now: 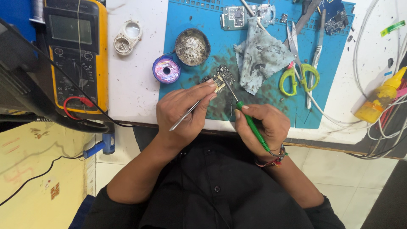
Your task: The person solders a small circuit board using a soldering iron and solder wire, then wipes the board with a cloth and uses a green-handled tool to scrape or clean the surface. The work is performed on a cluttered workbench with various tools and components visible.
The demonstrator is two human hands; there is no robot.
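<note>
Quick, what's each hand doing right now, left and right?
Left hand: fingers closed on metal tweezers, tips at the small circuit board.
Right hand: fingers closed on a green-handled tool.

You hold a green-handled tool (253, 127) in your right hand (260, 127) and silver tweezers (188, 113) in the left hand (182, 112). The small board (220, 79) is black with gold. The mat (254, 63) is blue with dark stains, the cloth (259, 55) grey-blue and blotched. The scissors (296, 72) have lime green handles, the multimeter (78, 55) is yellow and dark grey, the bottle (381, 97) yellow.
</note>
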